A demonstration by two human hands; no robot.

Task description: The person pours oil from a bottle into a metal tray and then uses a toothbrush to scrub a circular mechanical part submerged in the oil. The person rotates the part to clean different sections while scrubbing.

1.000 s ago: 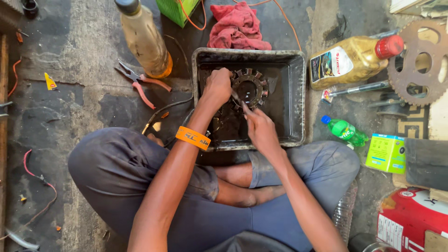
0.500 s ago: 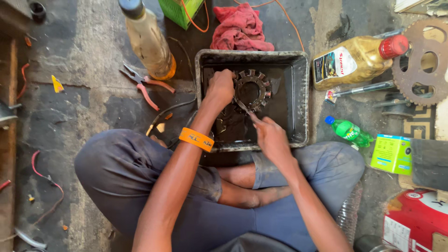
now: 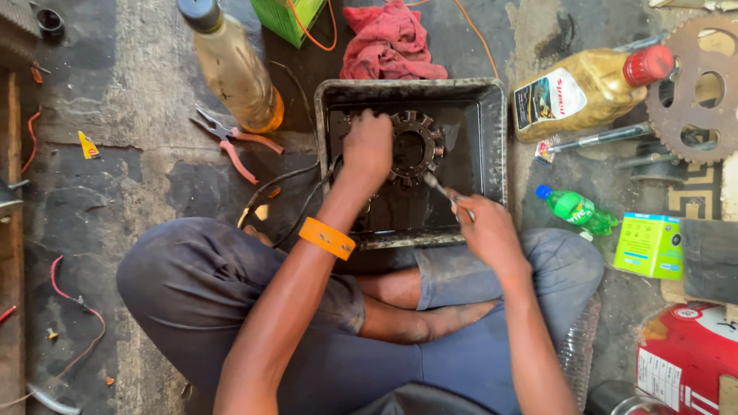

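Note:
I sit cross-legged on the floor behind a dirty black metal tray point(image 3: 493, 131) filled with dark liquid. My left hand point(image 3: 367, 148), with an orange band on the wrist, grips the left side of a round toothed metal part point(image 3: 419, 147) lying in the tray. My right hand point(image 3: 484, 227) is at the tray's near right corner, closed on a thin metal tool point(image 3: 437, 186) whose tip points toward the toothed part.
A red rag point(image 3: 392, 40) lies behind the tray. Left of it stand a tall amber bottle point(image 3: 232, 68) and red-handled pliers point(image 3: 234, 142). To the right are an oil bottle point(image 3: 586, 88), a sprocket point(image 3: 696, 86), a green bottle point(image 3: 578, 209) and a green box point(image 3: 650, 244).
My right hand has drawn back toward me with the thin tool, away from the toothed part. My left hand stays on the part.

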